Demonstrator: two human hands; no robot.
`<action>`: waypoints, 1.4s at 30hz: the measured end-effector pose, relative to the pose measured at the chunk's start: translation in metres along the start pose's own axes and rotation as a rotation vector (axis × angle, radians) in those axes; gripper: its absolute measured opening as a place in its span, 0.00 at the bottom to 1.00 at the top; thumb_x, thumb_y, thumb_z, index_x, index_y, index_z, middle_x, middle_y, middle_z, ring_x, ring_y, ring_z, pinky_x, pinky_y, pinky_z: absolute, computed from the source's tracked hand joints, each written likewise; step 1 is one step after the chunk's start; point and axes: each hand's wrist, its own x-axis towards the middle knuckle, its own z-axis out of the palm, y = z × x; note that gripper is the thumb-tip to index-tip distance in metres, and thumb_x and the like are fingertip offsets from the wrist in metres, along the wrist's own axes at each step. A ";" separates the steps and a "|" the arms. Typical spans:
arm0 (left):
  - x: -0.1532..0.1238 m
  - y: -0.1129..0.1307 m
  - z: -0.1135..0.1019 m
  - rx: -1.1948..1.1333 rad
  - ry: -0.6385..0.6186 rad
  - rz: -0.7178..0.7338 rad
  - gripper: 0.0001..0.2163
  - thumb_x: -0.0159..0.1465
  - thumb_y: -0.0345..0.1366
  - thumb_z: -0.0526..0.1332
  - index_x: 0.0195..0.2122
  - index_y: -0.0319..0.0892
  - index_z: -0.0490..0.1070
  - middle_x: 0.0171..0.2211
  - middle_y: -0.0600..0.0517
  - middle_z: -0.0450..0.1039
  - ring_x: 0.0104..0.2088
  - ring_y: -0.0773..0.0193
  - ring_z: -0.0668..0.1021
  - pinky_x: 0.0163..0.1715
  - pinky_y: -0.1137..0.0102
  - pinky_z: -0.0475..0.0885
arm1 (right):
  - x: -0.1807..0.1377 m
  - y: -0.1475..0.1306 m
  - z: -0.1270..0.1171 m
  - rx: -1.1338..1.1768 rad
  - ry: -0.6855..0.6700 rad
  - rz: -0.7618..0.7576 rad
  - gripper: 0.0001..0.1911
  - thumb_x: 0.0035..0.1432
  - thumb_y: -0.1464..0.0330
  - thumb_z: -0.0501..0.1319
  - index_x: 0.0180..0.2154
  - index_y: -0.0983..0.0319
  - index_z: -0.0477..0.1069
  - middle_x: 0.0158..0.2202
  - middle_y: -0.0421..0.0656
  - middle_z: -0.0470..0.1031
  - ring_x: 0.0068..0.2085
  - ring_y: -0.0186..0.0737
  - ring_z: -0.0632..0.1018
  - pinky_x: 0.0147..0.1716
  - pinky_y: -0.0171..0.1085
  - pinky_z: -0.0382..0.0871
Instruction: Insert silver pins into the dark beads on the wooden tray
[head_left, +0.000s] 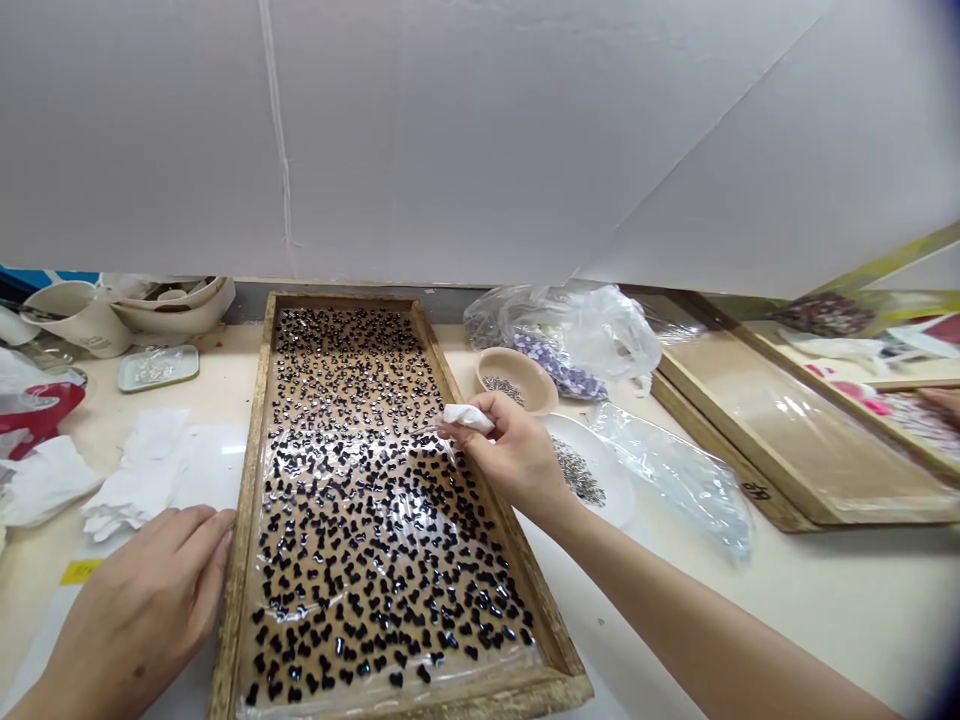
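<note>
A long wooden tray point(251, 480) lies lengthwise before me, its bottom lined with clear plastic film. Many small glossy black pieces point(375, 560) are spread over that film. At the tray's left side, my left hand point(142, 600) presses its curled fingers and thumb against the frame. My right hand point(517, 450) pinches a folded white tissue point(469, 416) over the tray's right edge, about halfway along. The tips of the pinching fingers are partly hidden by the tissue. Just beyond that wrist, a white plate point(607, 480) holds small metallic bits.
Behind the plate stand a beige bowl point(532, 380) and a clear plastic bag point(615, 330). A flat plastic bag point(675, 480) and stacked wooden frames point(750, 440) lie to the right. White tissues point(135, 470), a small dish point(158, 369) and a cup point(82, 318) are at left.
</note>
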 end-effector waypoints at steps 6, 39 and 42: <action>-0.003 -0.002 0.002 -0.002 -0.005 0.010 0.11 0.63 0.36 0.51 0.42 0.40 0.68 0.35 0.49 0.72 0.36 0.59 0.73 0.40 0.62 0.64 | -0.001 0.002 0.006 -0.010 0.012 -0.086 0.06 0.52 0.65 0.61 0.29 0.60 0.66 0.25 0.38 0.72 0.26 0.35 0.71 0.25 0.33 0.62; -0.004 -0.003 0.003 -0.014 -0.003 0.019 0.11 0.63 0.36 0.52 0.44 0.42 0.67 0.38 0.48 0.72 0.38 0.60 0.74 0.42 0.64 0.65 | 0.001 0.007 0.011 -0.018 0.036 -0.096 0.04 0.52 0.67 0.60 0.28 0.59 0.65 0.25 0.38 0.72 0.25 0.35 0.71 0.25 0.33 0.63; -0.003 -0.002 0.002 -0.004 0.003 0.023 0.11 0.63 0.35 0.52 0.44 0.41 0.68 0.38 0.49 0.72 0.38 0.60 0.74 0.42 0.63 0.65 | 0.001 0.007 0.011 0.021 0.055 -0.064 0.05 0.52 0.66 0.60 0.28 0.59 0.65 0.24 0.38 0.72 0.25 0.35 0.70 0.25 0.33 0.63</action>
